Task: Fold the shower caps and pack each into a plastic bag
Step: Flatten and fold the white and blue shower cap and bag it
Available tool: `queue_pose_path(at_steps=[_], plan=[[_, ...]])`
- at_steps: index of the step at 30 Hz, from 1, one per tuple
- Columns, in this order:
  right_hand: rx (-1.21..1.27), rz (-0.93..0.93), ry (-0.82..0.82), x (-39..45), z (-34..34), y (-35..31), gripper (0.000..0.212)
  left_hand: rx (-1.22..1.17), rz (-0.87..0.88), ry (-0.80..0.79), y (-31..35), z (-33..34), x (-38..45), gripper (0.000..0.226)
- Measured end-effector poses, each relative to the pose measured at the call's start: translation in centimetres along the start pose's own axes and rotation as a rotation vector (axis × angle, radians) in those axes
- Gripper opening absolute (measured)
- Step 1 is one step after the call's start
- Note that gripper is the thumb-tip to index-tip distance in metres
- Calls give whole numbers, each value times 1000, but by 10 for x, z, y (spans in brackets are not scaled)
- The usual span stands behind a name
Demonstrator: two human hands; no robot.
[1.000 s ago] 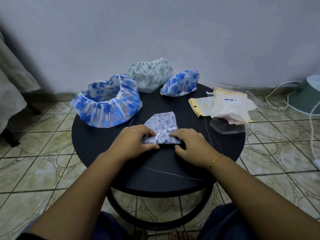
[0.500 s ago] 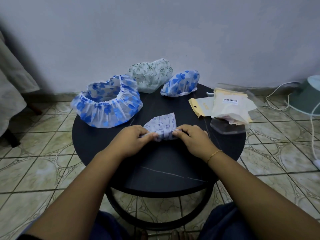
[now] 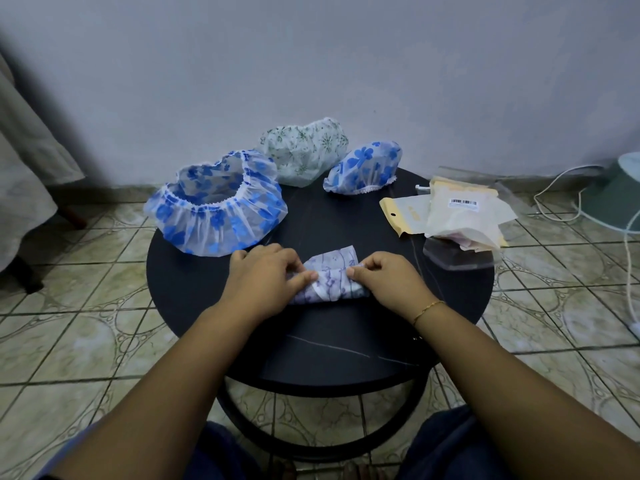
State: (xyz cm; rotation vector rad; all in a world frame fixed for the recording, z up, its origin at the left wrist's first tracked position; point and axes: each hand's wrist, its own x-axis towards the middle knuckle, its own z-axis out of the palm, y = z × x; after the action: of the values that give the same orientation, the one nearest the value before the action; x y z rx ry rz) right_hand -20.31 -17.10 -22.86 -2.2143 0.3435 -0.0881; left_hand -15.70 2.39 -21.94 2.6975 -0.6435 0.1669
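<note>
Mid-fold on the round black desk (image 3: 194, 289): a small lilac-printed white plastic shower cap (image 3: 330, 280), already reduced to a narrow band, lying at the desk's middle between both hands. Left hand (image 3: 266, 275) with fingers curled, pinching the cap's left end; right hand (image 3: 388, 277) likewise curled, thumb and forefinger nipping the right end. Best done by drawing the two ends level, pressing trapped air out toward the open far edge, then rolling or folding the near edge forward in one even turn while keeping both pinches tight, since slick film likely springs open once released. Worth flattening with the palms before letting go. Waiting at far left, a large open blue-flowered translucent cap (image 3: 214, 209); far centre, a green-sprigged white cap (image 3: 304, 150); beside it, a smaller blue-flowered cap (image 3: 363, 168). Heap of clear and yellow-headed plastic bags (image 3: 457, 220) at the right edge, near the right hand for packing.
</note>
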Motion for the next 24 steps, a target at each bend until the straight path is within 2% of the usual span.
queue_pose_path(at_steps=[2,5,7,9,13,16,21,24], plan=[[-13,3,9,-2,2,-1,17,-56,129,35,7,2,-3,18],[-97,-65,30,-8,7,-3,10,-137,271,-20,16,9,-4,30],[-197,-144,55,-13,11,-3,5,-123,237,-53,19,9,-5,29],[-299,-178,54,-13,11,-1,15,-134,200,-60,16,9,-5,24],[-280,-233,-165,-9,-8,6,27,-130,166,-138,12,8,-5,54],[-301,-243,-297,-11,-18,7,45,-166,112,-137,9,5,-4,50],[-271,-302,-198,-6,-12,4,28,-250,31,-129,7,-2,-5,33],[-219,-264,-142,3,-10,0,33,-53,34,-59,8,-5,-1,28]])
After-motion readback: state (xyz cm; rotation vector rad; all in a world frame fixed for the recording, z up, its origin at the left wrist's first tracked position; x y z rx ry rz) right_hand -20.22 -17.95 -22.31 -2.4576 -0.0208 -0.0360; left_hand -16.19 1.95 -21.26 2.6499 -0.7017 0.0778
